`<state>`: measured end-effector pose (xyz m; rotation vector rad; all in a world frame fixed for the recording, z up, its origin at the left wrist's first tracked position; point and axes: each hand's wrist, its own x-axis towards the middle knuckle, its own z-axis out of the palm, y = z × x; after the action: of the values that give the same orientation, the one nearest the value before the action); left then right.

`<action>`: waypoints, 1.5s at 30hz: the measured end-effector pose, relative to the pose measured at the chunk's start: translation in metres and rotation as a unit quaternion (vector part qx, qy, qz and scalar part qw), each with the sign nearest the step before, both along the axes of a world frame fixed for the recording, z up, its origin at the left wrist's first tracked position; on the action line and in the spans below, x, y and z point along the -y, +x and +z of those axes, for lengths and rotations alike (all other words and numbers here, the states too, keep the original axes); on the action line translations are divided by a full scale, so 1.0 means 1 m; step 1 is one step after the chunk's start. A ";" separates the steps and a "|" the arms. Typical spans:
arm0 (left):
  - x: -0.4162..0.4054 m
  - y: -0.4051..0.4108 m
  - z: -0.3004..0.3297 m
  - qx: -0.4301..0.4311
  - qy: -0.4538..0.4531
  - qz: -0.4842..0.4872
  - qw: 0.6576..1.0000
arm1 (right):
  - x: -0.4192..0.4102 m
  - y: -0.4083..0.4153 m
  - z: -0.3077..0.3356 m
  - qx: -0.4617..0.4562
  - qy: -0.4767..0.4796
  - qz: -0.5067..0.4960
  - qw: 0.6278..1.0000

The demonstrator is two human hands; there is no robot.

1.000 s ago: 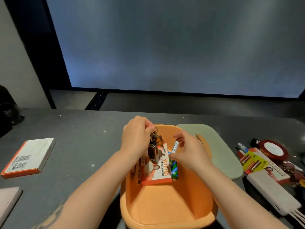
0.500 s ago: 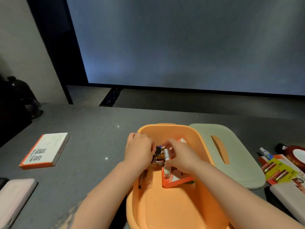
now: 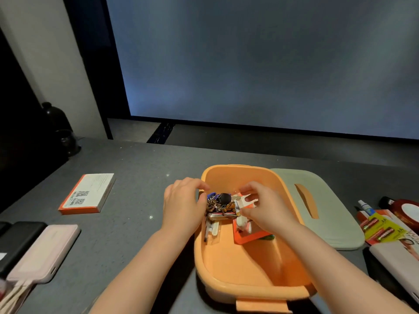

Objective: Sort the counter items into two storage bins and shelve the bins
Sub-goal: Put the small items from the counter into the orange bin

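- Both hands work inside the far end of an orange bin on a grey counter, its pale green lid lying flat just to the right.
- The left hand curls over the bin's left rim, fingers bent against a bunch of keys; whether they grip it or only steady it cannot be told.
- The right hand pinches a small white tube-like item, too small to identify, just right of the keys.
- The keys lie between the two hands, nearer the left one, their long axis running near to far.
- An orange-edged card lies flat in the bin beneath the right hand.
- Unsorted items remain on the counter: a booklet far left, batteries at right.
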<state>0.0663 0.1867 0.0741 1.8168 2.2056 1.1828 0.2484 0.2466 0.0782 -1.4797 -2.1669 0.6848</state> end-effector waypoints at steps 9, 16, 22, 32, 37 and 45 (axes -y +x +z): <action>0.058 -0.051 0.007 0.039 -0.019 0.042 0.998 | 0.069 -0.080 0.029 -0.076 0.049 0.093 0.991; 0.127 -0.120 -0.022 0.058 -0.073 0.125 0.988 | 0.114 -0.166 -0.003 -0.092 0.014 0.182 0.979; 0.171 -0.176 -0.046 0.064 -0.109 0.202 0.971 | 0.131 -0.225 -0.034 -0.069 -0.043 0.214 0.973; 0.244 -0.195 -0.031 0.129 -0.002 0.187 0.974 | 0.152 -0.279 -0.055 -0.044 -0.087 0.268 0.958; 0.284 -0.223 -0.035 0.177 0.063 0.271 0.944 | 0.189 -0.327 -0.052 -0.093 -0.109 0.338 0.930; 0.281 -0.256 -0.033 0.188 0.079 0.283 0.937 | 0.217 -0.367 -0.053 -0.186 -0.109 0.268 0.939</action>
<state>-0.1897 -0.0939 0.0412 0.8732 2.5076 1.6685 -0.1182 0.0299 0.0248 -0.7419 -2.2369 1.3066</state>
